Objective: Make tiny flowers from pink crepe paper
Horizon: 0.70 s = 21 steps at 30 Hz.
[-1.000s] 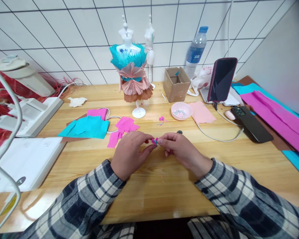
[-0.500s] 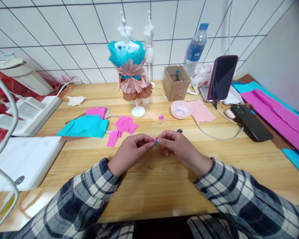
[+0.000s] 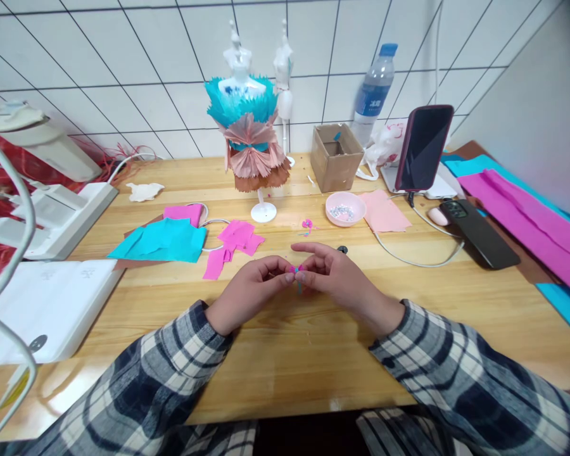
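My left hand [image 3: 249, 292] and my right hand [image 3: 342, 278] meet over the middle of the wooden table [image 3: 285, 354]. Between their fingertips is a tiny pink and blue paper piece [image 3: 296, 271], pinched from both sides. My right index finger is raised above the pinch. Just beyond the hands lie a small pink paper flower [image 3: 307, 225] and a small dark round thing [image 3: 342, 249]. Pink paper scraps [image 3: 235, 240] and teal paper sheets [image 3: 164, 242] lie to the left.
A mannequin in a teal, pink and brown paper dress [image 3: 249, 136] stands at the back. Beside it are a cardboard box [image 3: 336, 157], a pink bowl of beads [image 3: 345, 209], a water bottle [image 3: 373, 95], two phones [image 3: 422, 149] and crepe rolls [image 3: 527, 221]. White devices [image 3: 47, 304] fill the left.
The view shifted slightly after the first frame. My right hand has turned and its index finger has lifted, while both hands keep pinching the small paper piece.
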{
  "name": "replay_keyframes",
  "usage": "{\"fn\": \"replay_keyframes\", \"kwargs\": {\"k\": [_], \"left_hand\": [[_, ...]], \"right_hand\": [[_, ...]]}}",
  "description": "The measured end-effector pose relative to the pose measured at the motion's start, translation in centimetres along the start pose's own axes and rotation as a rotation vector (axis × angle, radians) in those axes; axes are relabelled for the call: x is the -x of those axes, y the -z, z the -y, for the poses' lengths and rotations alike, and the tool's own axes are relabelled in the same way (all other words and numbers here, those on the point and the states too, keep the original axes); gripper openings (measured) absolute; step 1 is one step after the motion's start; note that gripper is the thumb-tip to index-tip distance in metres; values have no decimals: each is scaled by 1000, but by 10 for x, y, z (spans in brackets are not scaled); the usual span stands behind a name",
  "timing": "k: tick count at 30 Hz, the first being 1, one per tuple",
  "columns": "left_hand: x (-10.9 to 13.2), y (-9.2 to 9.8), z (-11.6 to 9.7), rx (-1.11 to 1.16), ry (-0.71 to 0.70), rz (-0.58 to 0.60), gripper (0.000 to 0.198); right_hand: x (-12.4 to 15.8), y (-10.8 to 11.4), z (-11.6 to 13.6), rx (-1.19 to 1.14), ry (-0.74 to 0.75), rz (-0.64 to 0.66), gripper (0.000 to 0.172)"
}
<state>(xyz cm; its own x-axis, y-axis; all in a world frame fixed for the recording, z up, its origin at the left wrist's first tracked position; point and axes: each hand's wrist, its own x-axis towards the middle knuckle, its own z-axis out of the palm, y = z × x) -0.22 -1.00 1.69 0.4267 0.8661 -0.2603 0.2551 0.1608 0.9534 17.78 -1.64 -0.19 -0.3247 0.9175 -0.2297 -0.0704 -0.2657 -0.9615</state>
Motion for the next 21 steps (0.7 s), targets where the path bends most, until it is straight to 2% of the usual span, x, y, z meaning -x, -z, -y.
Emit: {"fn": "replay_keyframes", "kwargs": {"k": [5,8,11,13,15,19,21], "left_hand": [[0,1,3,191,47,58,21],[0,3,4,266,69,82,22],[-1,4,4,204,79,102,24],[0,3,3,90,50,86,27],[0,2,3,-76,-42,24,27],[1,2,6,-585,-349,-176,33],[1,4,7,-819,-492,-234,27]], "right_hand": [[-1,3,0,5,16,40,47],[-1,3,-1,37,46,61,32],[-1,3,-1,122,77,17,18],[-1,3,0,174,96,-23,16],[-2,3,0,190,110,-37,15],[-2,3,0,154,104,-18,19],[-2,3,-1,138,80,-12,20]]}}
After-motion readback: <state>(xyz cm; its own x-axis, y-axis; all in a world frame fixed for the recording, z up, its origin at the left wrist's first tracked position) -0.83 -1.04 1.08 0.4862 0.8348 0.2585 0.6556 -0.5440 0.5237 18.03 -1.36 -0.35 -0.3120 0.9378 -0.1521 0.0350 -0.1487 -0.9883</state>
